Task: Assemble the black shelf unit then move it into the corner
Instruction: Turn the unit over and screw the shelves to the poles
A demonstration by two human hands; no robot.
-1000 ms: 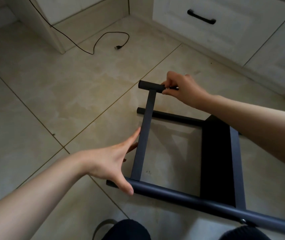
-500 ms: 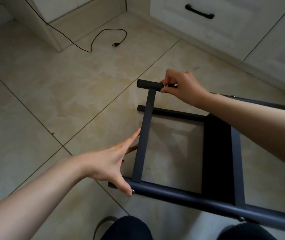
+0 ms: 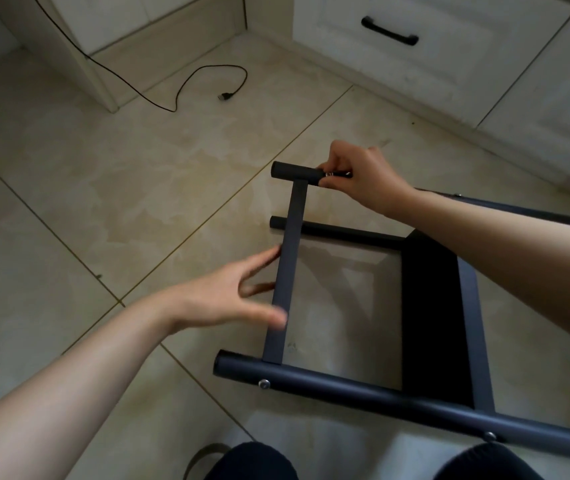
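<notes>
Black shelf frame (image 3: 415, 400) lies on its side on the tiled floor (image 3: 103, 202), just in front of the person's knees. Right hand (image 3: 363, 178) pinches a small metal part at the end of the short top tube (image 3: 295, 172). Left hand (image 3: 228, 299), fingers spread and blurred, touches the flat crossbar (image 3: 285, 282). Black cable (image 3: 190, 84) lies well apart, near white cabinets (image 3: 449, 64).

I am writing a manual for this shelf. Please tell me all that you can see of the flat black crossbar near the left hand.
The flat crossbar is a thin matte black strip, metal by its look. It runs between the short tube at its far end and the long round tube at its near end. The left hand rests open against its left edge. The right hand pinches a small part at the short tube's end.
</notes>
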